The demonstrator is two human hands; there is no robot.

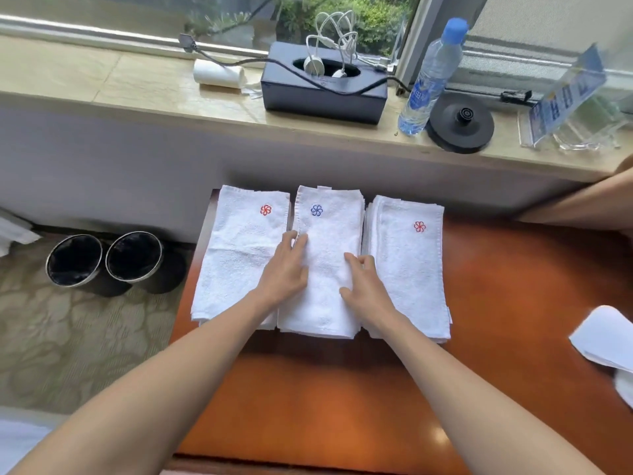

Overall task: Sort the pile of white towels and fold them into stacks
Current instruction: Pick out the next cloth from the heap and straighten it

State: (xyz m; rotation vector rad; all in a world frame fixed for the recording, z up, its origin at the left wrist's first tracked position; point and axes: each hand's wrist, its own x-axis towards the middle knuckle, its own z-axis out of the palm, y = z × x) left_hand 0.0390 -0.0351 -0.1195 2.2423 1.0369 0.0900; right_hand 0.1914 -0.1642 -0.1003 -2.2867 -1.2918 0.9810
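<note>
- Three stacks of folded white terry towels lie side by side at the far end of the glossy reddish-brown wooden table [342, 389], their long edges touching or nearly so.
- The left stack [236, 265] carries a red flower emblem on top, the middle stack [325, 303] a blue one, and the right stack [407, 275] a red one.
- Your left hand [284, 269] lies flat with its fingers straight. It rests across the seam between the left and middle stacks, pressing and gripping nothing.
- Your right hand [363, 282] lies palm down on the middle stack near its right edge. Its fingers are relaxed and its thumb is spread, and nothing is held.
- A white sheet of paper [606, 334] sits at the table's right edge, well apart from the towels.
- On the beige stone windowsill [102, 84] stands a black rectangular tissue box [322, 97] with white cables coiled in its slot.
- Right of the box are a clear plastic water bottle with a blue cap [431, 80] and, just beside it, a round black kettle base [460, 126].
- Two black cylindrical bins [73, 260] stand together on the patterned carpet left of the table.
</note>
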